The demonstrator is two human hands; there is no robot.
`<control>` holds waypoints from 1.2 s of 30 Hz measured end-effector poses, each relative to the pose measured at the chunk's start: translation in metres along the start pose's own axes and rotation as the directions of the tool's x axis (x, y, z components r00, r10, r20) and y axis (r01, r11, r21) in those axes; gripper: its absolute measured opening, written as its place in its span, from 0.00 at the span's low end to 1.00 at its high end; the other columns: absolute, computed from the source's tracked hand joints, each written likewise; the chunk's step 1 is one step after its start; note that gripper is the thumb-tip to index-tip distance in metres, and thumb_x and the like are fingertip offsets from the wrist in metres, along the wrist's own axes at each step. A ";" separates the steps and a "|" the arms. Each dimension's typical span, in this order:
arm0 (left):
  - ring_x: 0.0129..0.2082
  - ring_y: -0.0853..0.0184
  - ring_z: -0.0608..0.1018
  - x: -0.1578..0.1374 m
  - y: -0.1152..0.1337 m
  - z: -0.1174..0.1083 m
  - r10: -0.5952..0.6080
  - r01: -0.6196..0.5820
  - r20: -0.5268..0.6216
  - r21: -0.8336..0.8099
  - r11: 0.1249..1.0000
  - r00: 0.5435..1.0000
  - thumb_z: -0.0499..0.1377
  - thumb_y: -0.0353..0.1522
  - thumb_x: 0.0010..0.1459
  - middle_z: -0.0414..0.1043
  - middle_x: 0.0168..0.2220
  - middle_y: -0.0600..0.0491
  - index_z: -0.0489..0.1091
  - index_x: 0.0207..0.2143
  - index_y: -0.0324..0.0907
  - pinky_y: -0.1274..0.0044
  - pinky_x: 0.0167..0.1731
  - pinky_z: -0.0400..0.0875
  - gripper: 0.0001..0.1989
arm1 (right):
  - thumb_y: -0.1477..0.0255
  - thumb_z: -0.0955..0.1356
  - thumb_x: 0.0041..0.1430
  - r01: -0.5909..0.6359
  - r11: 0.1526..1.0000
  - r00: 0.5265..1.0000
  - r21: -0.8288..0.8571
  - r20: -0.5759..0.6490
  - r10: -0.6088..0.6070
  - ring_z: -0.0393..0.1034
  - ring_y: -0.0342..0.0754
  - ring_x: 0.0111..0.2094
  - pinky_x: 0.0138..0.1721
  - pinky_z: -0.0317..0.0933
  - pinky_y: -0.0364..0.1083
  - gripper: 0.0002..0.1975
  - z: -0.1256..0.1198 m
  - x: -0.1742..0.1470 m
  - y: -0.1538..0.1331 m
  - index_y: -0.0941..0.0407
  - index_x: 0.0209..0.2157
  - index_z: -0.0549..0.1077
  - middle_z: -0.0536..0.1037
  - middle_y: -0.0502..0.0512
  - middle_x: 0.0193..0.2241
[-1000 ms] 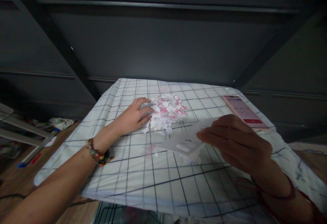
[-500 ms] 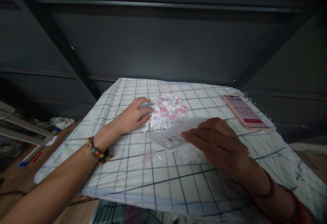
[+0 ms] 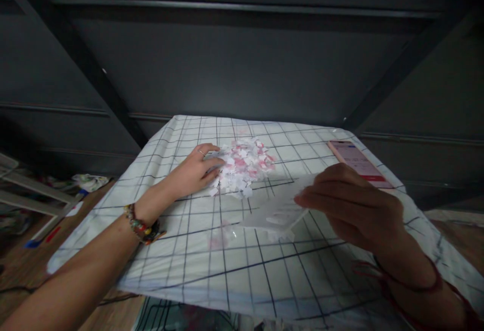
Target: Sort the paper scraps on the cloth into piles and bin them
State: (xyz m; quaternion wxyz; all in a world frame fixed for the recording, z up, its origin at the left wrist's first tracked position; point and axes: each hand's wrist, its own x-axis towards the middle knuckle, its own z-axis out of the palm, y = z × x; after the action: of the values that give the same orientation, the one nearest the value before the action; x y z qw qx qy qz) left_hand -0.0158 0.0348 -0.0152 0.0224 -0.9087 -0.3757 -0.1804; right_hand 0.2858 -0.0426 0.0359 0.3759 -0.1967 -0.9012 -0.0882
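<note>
A loose heap of torn white and pink paper scraps point(image 3: 245, 164) lies on the checked cloth point(image 3: 200, 270). My left hand point(image 3: 198, 170) rests at the heap's left edge, fingers apart and touching the scraps. Between the thumb and fingers of my right hand point(image 3: 355, 207) is a thin white translucent plastic plate point(image 3: 280, 205), held tilted just above the cloth and blurred by motion. Slots show near its lower edge. Below it, partly covered, sits a smaller cluster of white scraps point(image 3: 282, 236). A clear plastic piece with pink on it point(image 3: 221, 238) lies to the left of that cluster.
A phone in a pink case point(image 3: 363, 164) lies at the table's right side, partly behind my right hand. A dark panelled wall point(image 3: 234, 69) rises behind the table. On the left, a white chair or rack frame point(image 3: 41, 202) stands on the wooden floor.
My right hand has moved right with the plastic plate, which now tilts more and uncovers the heap's lower edge. My left hand stays by the heap.
</note>
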 end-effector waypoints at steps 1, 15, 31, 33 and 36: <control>0.56 0.56 0.60 0.000 0.000 0.000 -0.001 0.001 0.000 0.004 1.000 1.000 0.49 0.30 0.61 0.57 0.51 0.43 0.70 0.44 0.39 0.61 0.54 0.60 0.13 | 0.84 0.62 0.57 0.005 1.000 0.999 0.017 0.031 -0.006 0.64 0.45 0.35 0.33 0.63 0.46 0.11 0.000 -0.001 0.002 0.58 0.38 0.71 0.76 0.54 0.31; 0.55 0.56 0.60 -0.001 -0.002 0.000 0.004 -0.004 -0.023 0.014 1.000 1.000 0.50 0.31 0.61 0.58 0.51 0.45 0.70 0.44 0.41 0.61 0.54 0.61 0.12 | 0.86 0.63 0.55 -0.053 0.972 0.993 -0.228 -0.117 0.027 0.67 0.45 0.33 0.33 0.64 0.46 0.16 0.001 -0.002 0.011 0.53 0.39 0.71 0.75 0.50 0.29; 0.55 0.56 0.60 0.001 -0.001 0.001 0.009 -0.009 -0.014 0.014 1.000 1.000 0.49 0.33 0.62 0.58 0.51 0.45 0.70 0.43 0.41 0.62 0.54 0.60 0.13 | 0.87 0.61 0.53 -0.020 0.951 1.000 -0.309 -0.014 0.017 0.66 0.45 0.30 0.29 0.61 0.46 0.15 0.001 -0.007 0.024 0.54 0.36 0.70 0.74 0.50 0.28; 0.55 0.56 0.60 0.002 -0.001 0.001 0.009 -0.009 -0.012 0.022 1.000 1.000 0.48 0.33 0.62 0.58 0.51 0.45 0.70 0.43 0.41 0.62 0.54 0.60 0.13 | 0.86 0.61 0.54 -0.038 0.943 0.999 -0.330 -0.048 0.023 0.66 0.44 0.29 0.29 0.61 0.46 0.15 -0.001 -0.007 0.026 0.53 0.36 0.70 0.74 0.49 0.28; 0.55 0.56 0.60 0.002 -0.001 0.002 0.013 -0.013 -0.011 0.029 0.999 1.000 0.48 0.33 0.62 0.58 0.51 0.44 0.70 0.43 0.41 0.62 0.54 0.60 0.13 | 0.86 0.61 0.54 -0.036 0.940 0.999 -0.341 -0.031 0.027 0.67 0.45 0.29 0.27 0.61 0.46 0.15 -0.003 -0.009 0.028 0.54 0.36 0.70 0.74 0.50 0.28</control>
State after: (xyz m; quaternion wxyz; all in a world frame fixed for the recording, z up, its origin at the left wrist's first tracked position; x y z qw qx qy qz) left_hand -0.0147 0.0369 -0.0161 0.0389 -0.9097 -0.3723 -0.1796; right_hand 0.3053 -0.0206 0.0324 0.3491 -0.2721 -0.8642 -0.2394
